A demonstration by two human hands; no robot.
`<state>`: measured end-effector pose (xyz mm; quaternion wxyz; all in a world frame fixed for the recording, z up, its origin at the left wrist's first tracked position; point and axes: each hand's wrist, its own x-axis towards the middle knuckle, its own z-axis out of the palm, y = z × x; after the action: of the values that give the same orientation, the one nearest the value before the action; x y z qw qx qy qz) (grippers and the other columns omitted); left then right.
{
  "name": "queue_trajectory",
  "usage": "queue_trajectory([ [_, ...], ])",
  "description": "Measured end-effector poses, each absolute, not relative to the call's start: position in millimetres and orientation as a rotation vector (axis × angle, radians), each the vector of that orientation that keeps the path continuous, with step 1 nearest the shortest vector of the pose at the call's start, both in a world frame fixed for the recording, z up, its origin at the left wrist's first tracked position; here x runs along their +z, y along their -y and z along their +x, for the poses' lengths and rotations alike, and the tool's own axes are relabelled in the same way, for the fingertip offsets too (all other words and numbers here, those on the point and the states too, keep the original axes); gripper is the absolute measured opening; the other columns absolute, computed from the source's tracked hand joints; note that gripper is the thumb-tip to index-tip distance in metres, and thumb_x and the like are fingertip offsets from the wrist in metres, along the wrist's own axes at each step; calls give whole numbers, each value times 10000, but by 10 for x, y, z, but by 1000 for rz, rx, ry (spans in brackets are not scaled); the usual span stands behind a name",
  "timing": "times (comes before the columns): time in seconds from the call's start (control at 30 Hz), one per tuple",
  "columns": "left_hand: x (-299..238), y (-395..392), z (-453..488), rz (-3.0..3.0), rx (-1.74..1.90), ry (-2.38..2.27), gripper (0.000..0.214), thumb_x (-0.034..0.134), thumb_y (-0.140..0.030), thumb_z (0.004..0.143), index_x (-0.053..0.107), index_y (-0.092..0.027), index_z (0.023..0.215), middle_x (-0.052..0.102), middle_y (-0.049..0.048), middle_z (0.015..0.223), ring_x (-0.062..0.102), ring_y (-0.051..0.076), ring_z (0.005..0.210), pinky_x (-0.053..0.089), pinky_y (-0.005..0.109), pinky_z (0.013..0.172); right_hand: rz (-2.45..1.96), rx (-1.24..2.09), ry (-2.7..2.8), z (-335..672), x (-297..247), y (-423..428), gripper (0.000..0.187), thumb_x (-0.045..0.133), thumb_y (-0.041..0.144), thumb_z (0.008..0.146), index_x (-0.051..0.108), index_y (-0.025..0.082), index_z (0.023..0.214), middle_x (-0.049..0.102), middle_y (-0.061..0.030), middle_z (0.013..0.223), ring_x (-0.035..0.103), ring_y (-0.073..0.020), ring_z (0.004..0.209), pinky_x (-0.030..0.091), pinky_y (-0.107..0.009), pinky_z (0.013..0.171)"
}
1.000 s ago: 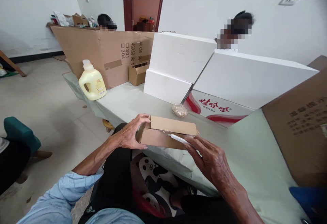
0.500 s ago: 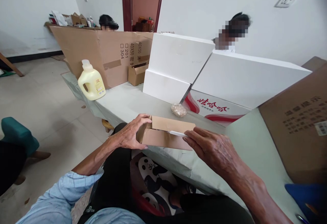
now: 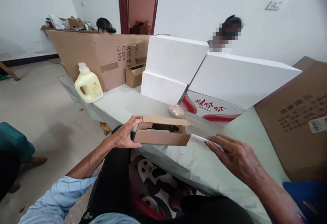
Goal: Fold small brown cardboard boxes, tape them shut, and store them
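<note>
My left hand (image 3: 127, 132) grips the left end of a small brown cardboard box (image 3: 162, 139), thumb below and fingers at the top edge. The box is tilted over the near edge of the table, its long top parted, and something dark (image 3: 163, 127) shows inside, too shaded to name. To the right of the box, my right hand (image 3: 231, 150) is closed on a slim white strip-like tool (image 3: 201, 138). Its tip lies close to the box's right end; whether they touch I cannot tell. Just beyond the box is a small clear-wrapped bundle (image 3: 176, 111).
A pale yellow jug (image 3: 89, 85) stands at the table's left edge. Behind are a large carton (image 3: 107, 60), a small open box (image 3: 134, 76), stacked white boxes (image 3: 176, 59) and a red-and-white carton (image 3: 209, 106). Another brown carton (image 3: 296, 125) stands at right. Two people are beyond.
My right hand has moved right, drawing the white tool away from the box's top. The box's top gap has widened and shows the dark inside. My left hand keeps its grip.
</note>
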<state>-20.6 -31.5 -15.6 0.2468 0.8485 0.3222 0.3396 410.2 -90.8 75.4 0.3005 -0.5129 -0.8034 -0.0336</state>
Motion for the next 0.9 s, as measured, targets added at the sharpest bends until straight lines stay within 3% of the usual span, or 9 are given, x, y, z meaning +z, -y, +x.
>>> queue_trajectory([
  [0.07,-181,213,-228,2272,937,-902,914,893,-362,784,419,-256,1559,444,188,1581,522,377,1460,564,493,1105,-1267,-61,2136,4098,588,978,319,580,513,1097,756,247,1080,738,-36,868,666,-170,673,491,-307,629],
  [0.23,-170,-30,-276,2195,918,-970,928,892,-398,768,443,-212,1559,516,170,1550,548,375,1447,520,540,1179,-1163,-79,1935,3860,268,1127,101,649,320,1066,712,243,1083,710,-22,861,667,-169,714,534,-293,687],
  [0.4,-202,-94,-304,2221,901,-961,1040,921,-483,756,411,-207,1618,449,196,1650,475,403,1546,420,596,1280,-1152,-9,1822,3792,211,1191,76,678,305,1040,722,246,1061,711,-24,846,671,-175,717,541,-290,679],
  [0.57,-161,-41,-296,2332,977,-1034,1014,944,-515,760,457,-222,1600,411,213,1676,428,427,1582,391,633,1296,-1160,48,1789,3782,270,1244,117,657,335,1048,736,248,1051,698,-22,819,648,-174,680,527,-291,651],
  [0.7,77,51,-244,2410,1156,-1169,821,890,-556,828,561,-248,1514,487,191,1610,487,411,1522,442,642,1257,-1104,54,1808,3724,308,1281,88,644,280,1053,726,252,1072,680,-4,807,627,-156,653,504,-275,628],
  [0.8,318,159,-137,2483,1407,-1199,608,845,-510,899,648,-243,1408,592,168,1473,570,374,1415,483,618,1218,-1059,52,1827,3648,313,1309,96,642,225,1050,714,253,1106,701,-12,848,647,-158,682,512,-275,647],
  [0.9,512,326,52,2584,1421,-1027,488,809,-455,960,684,-231,1376,665,159,1370,643,333,1302,553,557,1135,-1017,107,1871,3529,300,1339,120,630,195,1053,702,252,1131,711,-27,872,653,-165,710,519,-280,660],
])
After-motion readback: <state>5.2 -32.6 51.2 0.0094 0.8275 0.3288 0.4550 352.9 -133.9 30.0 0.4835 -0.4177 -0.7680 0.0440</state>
